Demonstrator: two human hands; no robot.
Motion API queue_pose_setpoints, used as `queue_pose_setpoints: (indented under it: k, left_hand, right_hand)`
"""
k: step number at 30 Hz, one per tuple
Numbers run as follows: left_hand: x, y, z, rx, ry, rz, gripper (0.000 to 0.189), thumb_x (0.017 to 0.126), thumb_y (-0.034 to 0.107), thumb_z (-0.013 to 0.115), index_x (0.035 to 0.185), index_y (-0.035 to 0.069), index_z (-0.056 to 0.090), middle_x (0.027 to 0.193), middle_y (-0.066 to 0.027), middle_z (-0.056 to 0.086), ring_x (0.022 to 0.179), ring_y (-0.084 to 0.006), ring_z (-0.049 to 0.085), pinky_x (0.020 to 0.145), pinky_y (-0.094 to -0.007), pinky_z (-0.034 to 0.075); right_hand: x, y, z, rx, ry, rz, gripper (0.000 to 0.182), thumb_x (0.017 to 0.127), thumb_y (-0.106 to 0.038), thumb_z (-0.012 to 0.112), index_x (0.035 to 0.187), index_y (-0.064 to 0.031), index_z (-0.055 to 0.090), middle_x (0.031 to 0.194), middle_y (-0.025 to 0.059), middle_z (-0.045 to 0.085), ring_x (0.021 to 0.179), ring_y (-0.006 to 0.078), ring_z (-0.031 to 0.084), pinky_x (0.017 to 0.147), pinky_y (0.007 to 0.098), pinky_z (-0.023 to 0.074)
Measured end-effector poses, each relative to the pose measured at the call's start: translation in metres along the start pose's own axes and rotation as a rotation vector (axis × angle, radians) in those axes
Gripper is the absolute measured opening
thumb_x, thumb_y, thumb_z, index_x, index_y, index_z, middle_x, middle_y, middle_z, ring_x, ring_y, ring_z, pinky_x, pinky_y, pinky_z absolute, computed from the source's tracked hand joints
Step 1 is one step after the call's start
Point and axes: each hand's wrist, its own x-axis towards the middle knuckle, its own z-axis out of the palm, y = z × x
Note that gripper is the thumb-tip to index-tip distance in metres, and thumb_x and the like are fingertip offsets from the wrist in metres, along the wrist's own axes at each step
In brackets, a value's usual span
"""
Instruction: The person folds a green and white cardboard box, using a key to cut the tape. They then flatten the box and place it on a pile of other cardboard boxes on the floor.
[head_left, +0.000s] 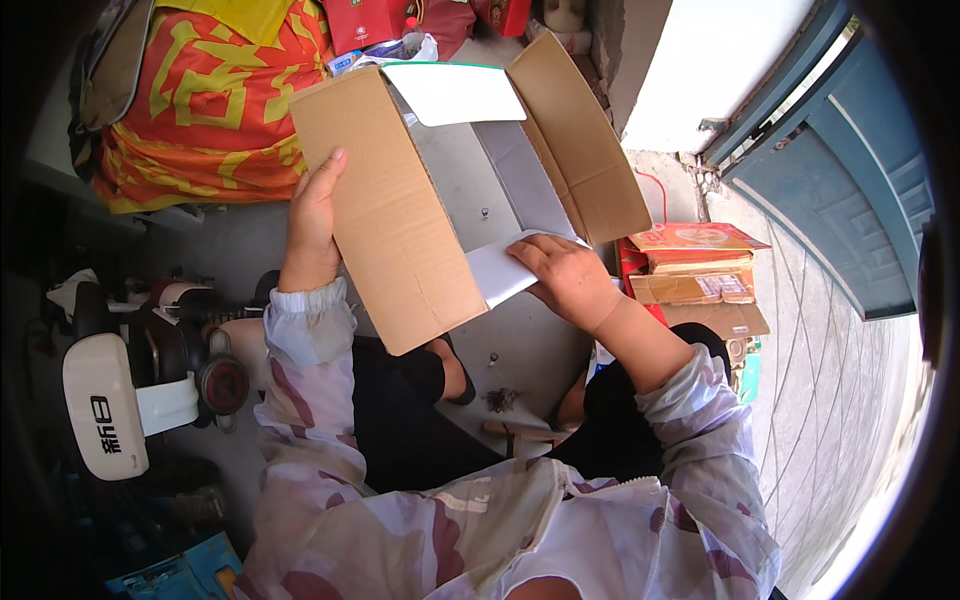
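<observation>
Between my hands is a cardboard box (401, 217) with brown flaps spread outward and white panels. Its middle is open right through, so the floor shows inside the frame of walls. My left hand (319, 217) holds the outer edge of the large left flap, thumb on its brown face and fingers hidden beneath. My right hand (559, 274) grips the near white flap (499, 274), fingers lying over its upper face. At the far end a white flap (457, 94) stands out, and another brown flap (581, 142) spreads to the right.
Flattened cardboard boxes (694, 277) are stacked at the right, near a blue door (832, 172). A large red-and-yellow bag (217, 112) lies back left. An electric scooter (105, 405) stands left. A plastic bottle (412, 37) is at the back. Small debris (501, 399) lies by my feet.
</observation>
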Motion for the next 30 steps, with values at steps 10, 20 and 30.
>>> queue_pose_setpoints:
  k: [10,20,30]
  left_hand:
    - [0.007,0.002,-0.013,-0.346,-0.084,-0.167,0.042,0.100,0.029,0.048,0.131,0.001,0.049,0.122,-0.0122,0.061,0.107,-0.0249,0.063,0.092,-0.0370,0.050]
    - [0.007,0.000,-0.017,-0.169,-0.211,-0.260,0.054,0.100,0.042,0.046,0.135,0.001,0.045,0.128,-0.0148,0.058,0.113,-0.0278,0.060,0.097,-0.0391,0.048]
    - [0.036,-0.097,-0.057,1.295,-0.347,-0.050,0.101,0.077,0.047,0.076,0.147,-0.005,0.025,0.146,-0.0304,0.036,0.137,-0.0396,0.036,0.112,-0.0407,0.032]
  right_hand:
    - [0.016,-0.002,-0.030,-0.049,0.480,-0.257,0.053,0.075,-0.059,0.067,0.075,-0.0077,0.056,0.069,0.0040,0.053,0.060,0.0225,0.057,0.052,0.0321,0.0454]
    - [0.004,-0.020,-0.053,-0.227,0.351,-0.260,0.056,0.074,-0.060,0.067,0.061,-0.0100,0.046,0.055,0.0023,0.045,0.048,0.0206,0.053,0.045,0.0306,0.0423]
    - [-0.033,-0.024,-0.010,-0.166,-0.073,-0.584,0.047,0.083,-0.054,0.060,0.067,-0.0113,0.050,0.060,0.0009,0.049,0.055,0.0186,0.056,0.053,0.0291,0.0467]
